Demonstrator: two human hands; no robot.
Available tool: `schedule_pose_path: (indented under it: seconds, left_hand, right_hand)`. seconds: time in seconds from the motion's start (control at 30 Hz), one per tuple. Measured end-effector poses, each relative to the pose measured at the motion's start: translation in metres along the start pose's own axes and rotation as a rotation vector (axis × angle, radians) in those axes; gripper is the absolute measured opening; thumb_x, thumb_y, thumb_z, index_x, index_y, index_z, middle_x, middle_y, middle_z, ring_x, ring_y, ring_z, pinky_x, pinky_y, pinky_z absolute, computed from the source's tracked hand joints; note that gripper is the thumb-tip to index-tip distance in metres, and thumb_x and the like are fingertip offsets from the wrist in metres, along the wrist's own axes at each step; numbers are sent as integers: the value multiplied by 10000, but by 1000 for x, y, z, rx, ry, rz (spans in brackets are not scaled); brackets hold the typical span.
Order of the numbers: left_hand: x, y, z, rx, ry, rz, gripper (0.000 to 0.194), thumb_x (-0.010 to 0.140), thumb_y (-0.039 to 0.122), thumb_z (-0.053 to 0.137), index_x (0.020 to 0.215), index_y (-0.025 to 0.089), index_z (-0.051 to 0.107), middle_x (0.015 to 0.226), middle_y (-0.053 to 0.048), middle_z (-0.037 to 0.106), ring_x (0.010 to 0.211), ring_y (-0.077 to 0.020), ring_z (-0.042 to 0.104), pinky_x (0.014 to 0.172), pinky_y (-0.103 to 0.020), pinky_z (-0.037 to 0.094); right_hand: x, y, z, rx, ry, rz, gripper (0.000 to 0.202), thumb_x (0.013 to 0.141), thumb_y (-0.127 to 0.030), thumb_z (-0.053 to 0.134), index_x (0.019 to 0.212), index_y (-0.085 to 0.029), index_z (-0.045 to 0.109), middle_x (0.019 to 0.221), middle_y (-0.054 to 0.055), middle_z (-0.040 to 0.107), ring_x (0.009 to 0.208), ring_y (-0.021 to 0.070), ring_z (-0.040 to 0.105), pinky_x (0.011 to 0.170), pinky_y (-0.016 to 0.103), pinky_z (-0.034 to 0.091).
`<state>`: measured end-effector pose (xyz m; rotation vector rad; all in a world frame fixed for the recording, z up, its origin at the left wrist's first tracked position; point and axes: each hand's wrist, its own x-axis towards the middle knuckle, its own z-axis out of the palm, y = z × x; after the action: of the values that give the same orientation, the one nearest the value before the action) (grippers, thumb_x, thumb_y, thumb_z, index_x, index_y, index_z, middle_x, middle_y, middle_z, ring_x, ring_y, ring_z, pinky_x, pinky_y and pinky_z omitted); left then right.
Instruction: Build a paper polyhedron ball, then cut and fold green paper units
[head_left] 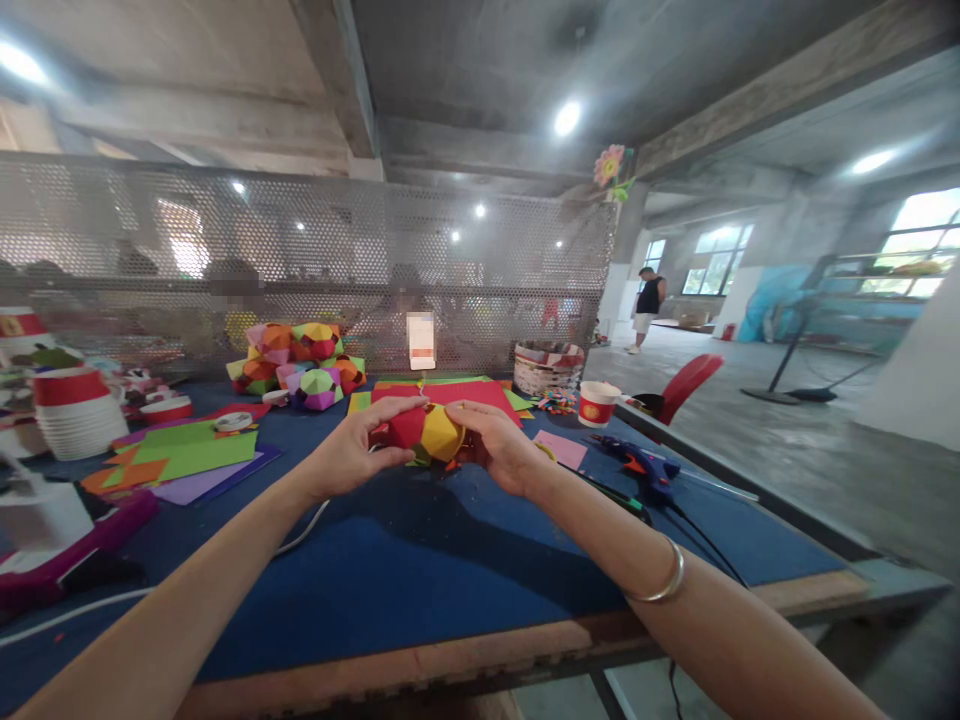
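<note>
Between both hands, just above the blue table top (360,600), is a folded paper ball (441,434) with red and yellow faces and a little green below. My left hand (360,445) grips its red side, thumb in front and fingers over the top. On the yellow side my right hand (499,440) is closed, its fingertips at the upper edge; part of the ball is hidden behind it. Behind the ball lie red paper sheets (480,393) over green ones. A pile of finished-looking paper balls (300,365) in several colours stands at the back left.
A blue glue gun (649,468) with its cord lies at the right, near a paper cup (598,404) and a woven basket (547,368). Coloured sheets (199,450), stacked cups (79,415) and a power strip (82,545) occupy the left. A phone (421,341) stands before the mesh screen (315,230).
</note>
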<state>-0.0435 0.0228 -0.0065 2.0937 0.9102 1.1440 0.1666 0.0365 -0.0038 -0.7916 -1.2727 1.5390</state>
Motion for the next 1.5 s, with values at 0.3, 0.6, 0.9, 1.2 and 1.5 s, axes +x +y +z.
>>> schedule_pose_path:
  seconds: [0.3, 0.6, 0.9, 1.2, 1.5]
  left_hand:
    - [2, 0, 1, 17, 124, -29, 594, 748, 363, 773, 1324, 278, 654, 1458, -105, 599, 1303, -329, 589, 1062, -552, 499]
    - [1, -4, 9, 129, 294, 27, 575, 766, 411, 748, 1309, 257, 642, 1383, -120, 621, 1272, -309, 575, 1021, -524, 510]
    - [0, -4, 18, 123, 347, 67, 564, 766, 402, 758, 1284, 224, 623, 1368, -122, 609, 1217, -285, 608, 945, -456, 564]
    - [-1, -5, 18, 120, 384, 92, 582, 771, 387, 759, 1313, 232, 614, 1350, -112, 601, 1180, -263, 617, 885, -409, 589]
    - [-1, -3, 19, 197, 385, 130, 515, 815, 388, 729, 1311, 279, 647, 1338, -80, 622, 1249, -267, 587, 1011, -457, 538]
  right_hand:
    - [11, 2, -6, 265, 54, -122, 113, 801, -284, 768, 795, -209, 684, 848, 18, 735, 748, 133, 658, 640, 230, 549]
    - [9, 6, -1, 400, 7, -113, 27, 852, -183, 709, 827, -194, 707, 947, 44, 767, 807, 144, 710, 753, 255, 623]
    - [6, 11, 3, 427, -25, -112, 106, 799, -225, 796, 875, -194, 729, 988, 38, 781, 871, 153, 728, 792, 259, 615]
    - [6, 23, 2, 386, -23, -84, 281, 704, -300, 907, 840, -204, 681, 922, 45, 779, 804, 169, 722, 706, 288, 620]
    - [2, 25, 7, 314, 1, -180, 529, 521, -386, 988, 949, -241, 714, 898, -5, 771, 702, 129, 687, 636, 247, 592]
